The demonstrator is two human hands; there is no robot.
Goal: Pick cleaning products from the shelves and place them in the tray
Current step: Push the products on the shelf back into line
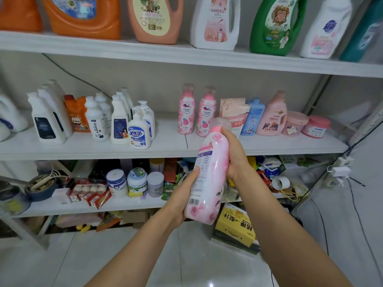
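You hold the tall pink rose-printed plastic bottle point(209, 175) before the white middle shelf point(165, 150), its cap tilted toward 1 o'clock. Your left hand point(182, 197) wraps its lower body and your right hand point(235, 156) clamps its upper part. Two matching pink bottles point(186, 112) stand on the shelf at 11 o'clock.

I read this as a storeroom: above the long white shelf board point(170, 150) stand big orange plastic detergent jugs point(83, 17), on it rows of small white plastic bottles point(48, 121), below it jumbled round tins point(116, 183) and a yellow cardboard box point(236, 224).
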